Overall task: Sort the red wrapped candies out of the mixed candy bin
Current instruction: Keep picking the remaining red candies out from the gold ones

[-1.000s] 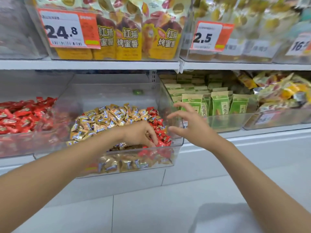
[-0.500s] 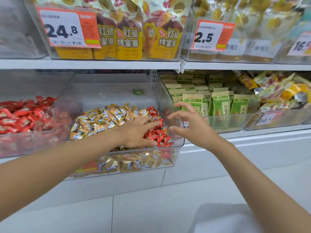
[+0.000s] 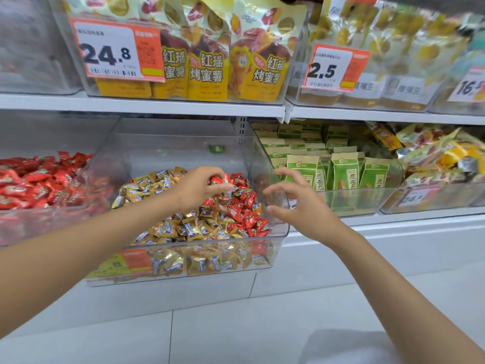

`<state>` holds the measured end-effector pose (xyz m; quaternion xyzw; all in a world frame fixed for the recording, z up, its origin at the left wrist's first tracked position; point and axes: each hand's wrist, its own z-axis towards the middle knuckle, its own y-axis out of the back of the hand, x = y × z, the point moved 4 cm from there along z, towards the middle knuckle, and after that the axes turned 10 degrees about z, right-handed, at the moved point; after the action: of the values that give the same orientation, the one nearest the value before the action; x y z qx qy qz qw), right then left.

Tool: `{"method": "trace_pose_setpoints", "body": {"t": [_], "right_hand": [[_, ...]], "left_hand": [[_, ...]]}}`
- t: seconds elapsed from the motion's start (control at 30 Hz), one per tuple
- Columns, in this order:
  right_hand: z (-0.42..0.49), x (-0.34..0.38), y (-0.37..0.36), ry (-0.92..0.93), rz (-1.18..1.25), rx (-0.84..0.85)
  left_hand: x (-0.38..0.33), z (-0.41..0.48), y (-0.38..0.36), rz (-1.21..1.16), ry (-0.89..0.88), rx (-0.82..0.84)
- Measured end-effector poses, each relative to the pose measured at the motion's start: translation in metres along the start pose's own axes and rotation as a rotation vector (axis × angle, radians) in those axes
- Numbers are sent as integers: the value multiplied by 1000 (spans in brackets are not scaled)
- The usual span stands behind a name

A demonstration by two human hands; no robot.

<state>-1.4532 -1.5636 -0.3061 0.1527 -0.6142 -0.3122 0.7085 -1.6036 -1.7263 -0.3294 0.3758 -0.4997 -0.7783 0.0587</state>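
Right hand (image 3: 299,203) nearest, fingers spread, empty, just right of bin. Left hand (image 3: 198,189) over pile, pinching a few red wrapped candies (image 3: 244,210); rest clustered at right of clear mixed bin (image 3: 168,151). Gold candies (image 3: 154,185) left, middle. All-red bin (image 3: 52,219) farther left.

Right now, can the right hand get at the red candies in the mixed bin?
Probably yes: the right hand hovers empty by the open-topped mixed bin, and the red candies lie heaped just inside its right wall.
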Motion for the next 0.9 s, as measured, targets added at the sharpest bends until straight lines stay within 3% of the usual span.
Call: {"method": "trace_pose_setpoints", "body": {"t": [0.23, 0.33, 0.4, 0.53, 0.63, 0.73, 0.9], "right_hand": [[3, 23, -5, 53, -170, -79], [9, 41, -17, 192, -402, -166], [16, 51, -26, 223, -384, -168], [37, 25, -64, -131, -344, 290], [44, 1, -86, -292, -371, 541], [50, -8, -97, -354, -311, 599], [55, -9, -102, -337, -186, 500]], "left_hand": [[23, -22, 42, -187, 166, -94], [31, -35, 44, -180, 169, -57], [38, -41, 44, -160, 169, -63], [55, -50, 45, -145, 224, -65], [66, -55, 39, -49, 286, 58], [69, -60, 31, -26, 271, 213], [64, -73, 22, 201, 153, 340]]}}
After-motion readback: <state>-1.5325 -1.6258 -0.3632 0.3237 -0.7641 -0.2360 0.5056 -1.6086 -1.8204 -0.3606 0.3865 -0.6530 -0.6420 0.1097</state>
